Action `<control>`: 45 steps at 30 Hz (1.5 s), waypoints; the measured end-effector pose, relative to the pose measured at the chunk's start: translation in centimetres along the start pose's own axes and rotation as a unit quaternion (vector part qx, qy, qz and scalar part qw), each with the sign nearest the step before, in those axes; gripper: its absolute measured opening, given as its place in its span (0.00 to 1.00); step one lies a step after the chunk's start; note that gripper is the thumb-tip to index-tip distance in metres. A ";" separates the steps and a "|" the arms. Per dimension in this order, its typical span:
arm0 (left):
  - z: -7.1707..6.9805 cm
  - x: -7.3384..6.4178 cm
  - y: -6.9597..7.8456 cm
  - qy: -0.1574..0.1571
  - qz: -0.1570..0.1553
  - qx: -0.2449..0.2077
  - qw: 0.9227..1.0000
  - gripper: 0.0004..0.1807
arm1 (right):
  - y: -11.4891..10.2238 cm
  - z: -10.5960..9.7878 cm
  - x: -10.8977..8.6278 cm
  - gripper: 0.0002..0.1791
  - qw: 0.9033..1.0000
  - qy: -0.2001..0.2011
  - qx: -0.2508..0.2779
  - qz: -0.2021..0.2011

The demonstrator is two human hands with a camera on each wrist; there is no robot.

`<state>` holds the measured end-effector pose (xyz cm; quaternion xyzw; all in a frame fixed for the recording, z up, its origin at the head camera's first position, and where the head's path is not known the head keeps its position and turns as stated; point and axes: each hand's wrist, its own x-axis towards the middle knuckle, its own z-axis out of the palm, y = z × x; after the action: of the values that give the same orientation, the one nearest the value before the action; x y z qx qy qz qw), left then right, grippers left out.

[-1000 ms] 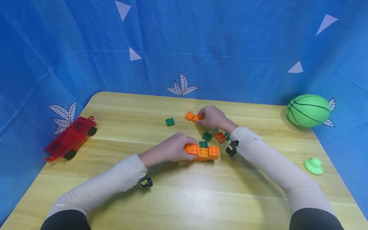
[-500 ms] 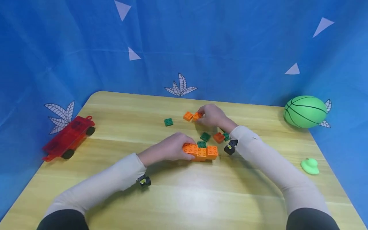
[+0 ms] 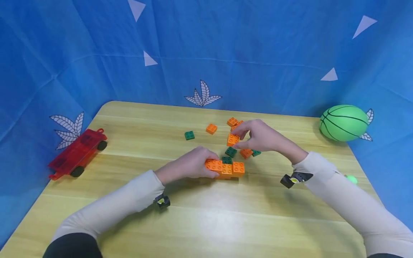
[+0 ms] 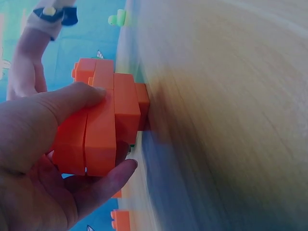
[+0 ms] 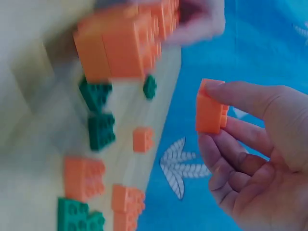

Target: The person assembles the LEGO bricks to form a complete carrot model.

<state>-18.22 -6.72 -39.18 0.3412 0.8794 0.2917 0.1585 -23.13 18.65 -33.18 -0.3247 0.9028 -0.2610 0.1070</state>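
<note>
With thumb and fingers, my left hand grips the left end of an orange block assembly, low over the table. In the left wrist view the thumb presses one side of the joined bricks. My right hand pinches a single orange brick by its edges, raised above the table, beyond the assembly. The right wrist view shows that brick between thumb and fingertips, studs toward the palm. A green brick is against the assembly's far side; whether it is attached I cannot tell.
Loose green bricks and orange bricks lie around the hands. A red toy wagon stands at the left edge. On the right are a green ball and a small green toy, partly hidden by the right sleeve.
My right hand has lifted an orange brick off the far part of the table and carried it right and nearer. Several orange bricks behind it are uncovered. The left hand keeps its grip in place.
</note>
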 end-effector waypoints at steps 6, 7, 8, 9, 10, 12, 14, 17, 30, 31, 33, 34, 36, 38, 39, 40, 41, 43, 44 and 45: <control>-0.1 0.1 0.0 0.000 0.000 0.005 1.000 0.16 | -1.2 1.5 -2.3 0.20 0.998 0.013 0.019 -0.060; -0.1 0.1 0.0 -0.001 -0.001 0.002 1.000 0.15 | -1.4 1.8 -2.5 0.20 0.998 0.012 0.020 -0.065; -0.1 0.1 0.0 -0.002 -0.001 0.000 1.000 0.14 | -1.4 2.1 -2.7 0.19 0.997 0.010 0.018 -0.073; -0.1 0.2 0.0 -0.003 -0.001 -0.002 1.000 0.14 | -1.6 2.4 -2.9 0.19 0.997 0.008 0.017 -0.076; 0.0 0.2 -0.1 -0.003 -0.001 -0.004 1.000 0.13 | -1.6 2.6 -3.0 0.18 0.997 0.006 0.015 -0.079; 0.0 0.2 -0.1 -0.003 0.000 -0.007 1.000 0.13 | -1.7 3.1 -3.1 0.17 0.996 0.001 0.010 -0.084; 0.0 0.2 -0.1 -0.003 0.001 -0.011 1.000 0.12 | -1.8 3.5 -3.2 0.15 0.996 -0.001 0.006 -0.092; 0.1 0.2 -0.1 -0.004 0.000 -0.013 1.000 0.12 | -1.8 3.9 -3.3 0.14 0.995 -0.005 0.004 -0.099; 0.2 0.2 -0.2 -0.004 -0.001 -0.025 1.000 0.13 | -1.4 5.2 -3.5 0.13 0.995 -0.012 0.022 -0.095; 0.2 0.2 -0.2 -0.004 0.000 -0.025 1.000 0.13 | -1.3 5.4 -3.6 0.14 0.995 -0.012 0.022 -0.094; 0.2 0.2 -0.2 -0.004 0.001 -0.024 1.000 0.13 | -1.2 5.5 -3.6 0.14 0.995 -0.009 0.023 -0.095; 0.2 0.2 -0.2 -0.004 0.001 -0.024 1.000 0.13 | -1.1 5.5 -3.6 0.13 0.995 -0.008 0.024 -0.096; 0.2 0.2 -0.2 -0.003 0.000 -0.023 1.000 0.13 | -1.0 5.6 -3.5 0.13 0.995 -0.006 0.029 -0.098; 0.1 0.1 -0.2 -0.002 -0.001 -0.023 1.000 0.13 | -0.9 5.6 -3.4 0.13 0.995 -0.006 0.032 -0.098; 0.1 0.1 -0.2 -0.002 -0.001 -0.023 1.000 0.13 | -0.8 5.6 -3.4 0.13 0.995 -0.007 0.034 -0.095; 0.1 0.1 -0.2 -0.001 -0.002 -0.024 1.000 0.13 | -0.8 5.6 -3.4 0.13 0.995 -0.007 0.037 -0.093; 0.1 0.1 -0.2 -0.001 -0.002 -0.025 1.000 0.13 | -0.8 5.6 -3.4 0.13 0.995 -0.008 0.039 -0.090; 0.1 0.1 -0.3 -0.001 -0.001 -0.025 1.000 0.13 | -0.8 5.7 -3.4 0.13 0.995 -0.009 0.045 -0.084; 0.1 0.1 -0.3 -0.001 -0.001 -0.026 1.000 0.13 | -0.7 5.7 -3.4 0.13 0.995 -0.010 0.049 -0.080; 0.1 0.0 -0.3 -0.001 -0.002 -0.025 1.000 0.13 | -0.7 5.8 -3.4 0.13 0.995 -0.010 0.056 -0.076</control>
<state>-18.36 -6.82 -39.40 0.3357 0.8722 0.3134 0.1685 -18.09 18.04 -37.64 -0.3881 0.8584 -0.3154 0.1141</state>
